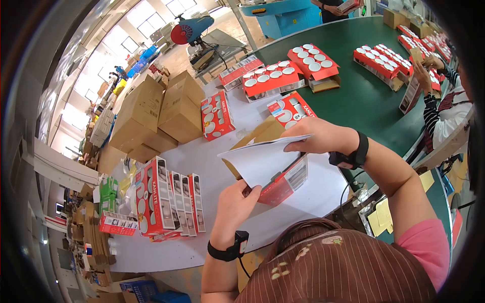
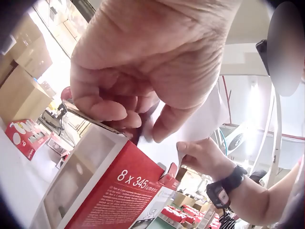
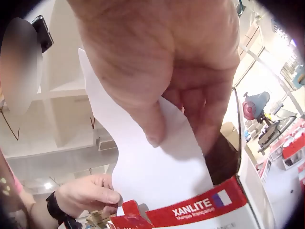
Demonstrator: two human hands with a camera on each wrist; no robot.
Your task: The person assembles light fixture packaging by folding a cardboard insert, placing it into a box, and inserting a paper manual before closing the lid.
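Observation:
An open red-and-white XANLITE box (image 1: 288,184) stands on the white table in front of me, its brown flap (image 1: 265,130) raised. A curved white sheet (image 1: 262,160) is partly down in the box's opening. My right hand (image 1: 319,136) pinches the sheet's upper edge, thumb on the near face and fingers behind it, as the right wrist view shows. My left hand (image 1: 237,203) pinches the sheet's other side, its fingertips right at the box rim. In the left wrist view the box's printed red side (image 2: 138,179) shows below the left hand. The box's inside is mostly hidden.
Red boxes (image 1: 151,199) stand in a group on the left, near brown cartons (image 1: 139,116). Beyond the work lie more red boxes, one (image 1: 274,78) showing white round tops. Another person (image 1: 449,113) works at the green table (image 1: 369,103) on the right.

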